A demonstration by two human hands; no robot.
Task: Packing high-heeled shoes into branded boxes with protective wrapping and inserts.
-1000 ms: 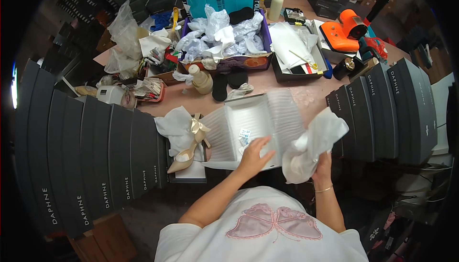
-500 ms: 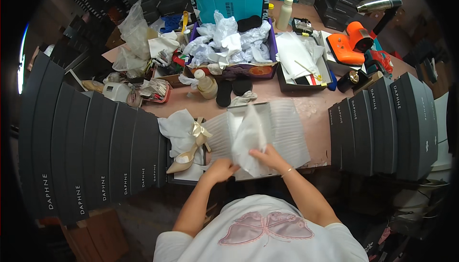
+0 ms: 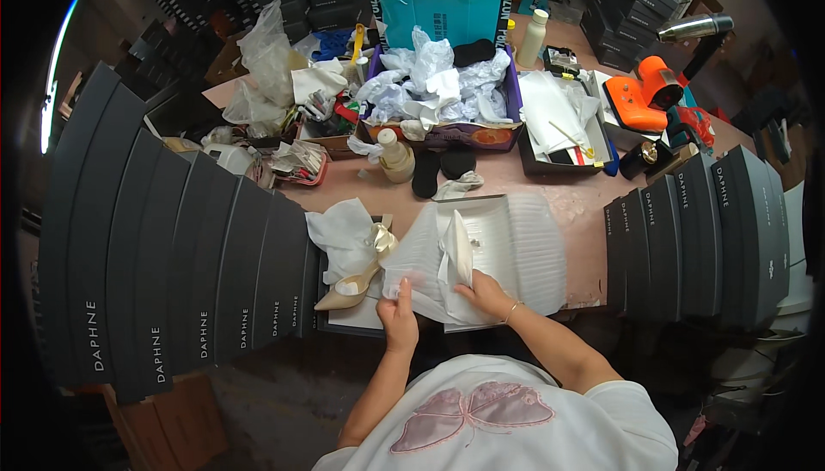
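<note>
While the left hand (image 3: 399, 318) pinches foam (image 3: 418, 249) and the right hand (image 3: 487, 296) paper (image 3: 461, 249), dark boxes (image 3: 172, 247) flank a pink table (image 3: 587, 256).

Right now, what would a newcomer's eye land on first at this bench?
Likely the bright orange device at the right rear, or the purple carton of crumpled white paper at the back. Rows of dark grey shoeboxes flank both sides. Nearer, a beige high-heeled shoe with a bow lies left of the left hand, which grips a foam sheet, while the right hand holds a white bundle.
</note>
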